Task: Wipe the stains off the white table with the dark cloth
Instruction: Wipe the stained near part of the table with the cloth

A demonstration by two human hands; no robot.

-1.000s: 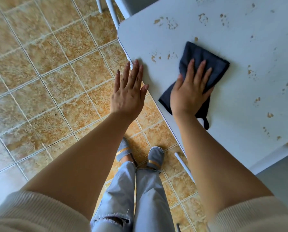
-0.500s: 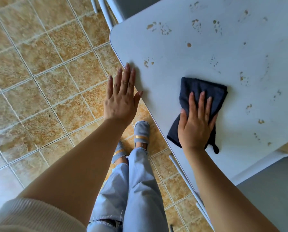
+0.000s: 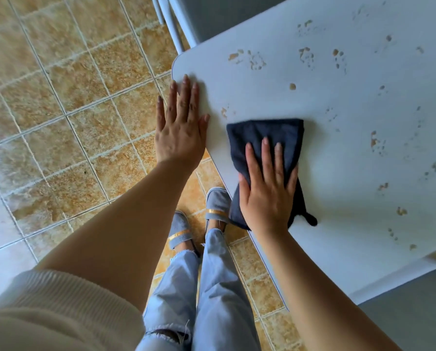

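Observation:
The white table (image 3: 338,158) fills the right of the view and carries several brown stains (image 3: 247,58) scattered over its top. A folded dark cloth (image 3: 265,138) lies near the table's left edge, its near corner hanging over the side. My right hand (image 3: 267,188) presses flat on the cloth with the fingers spread. My left hand (image 3: 180,130) rests flat, palm down, on the table's rounded near-left corner, holding nothing. A small stain (image 3: 224,112) sits just beyond the cloth's left corner.
Tan floor tiles (image 3: 72,110) cover the left side. My feet in grey slippers (image 3: 217,203) stand beside the table edge. White chair legs (image 3: 166,19) rise at the top, and a grey seat (image 3: 414,307) sits at lower right.
My right hand has slid the cloth back toward me and then leftward to the table's edge. My left hand has stayed flat at the corner. I have stepped along the table.

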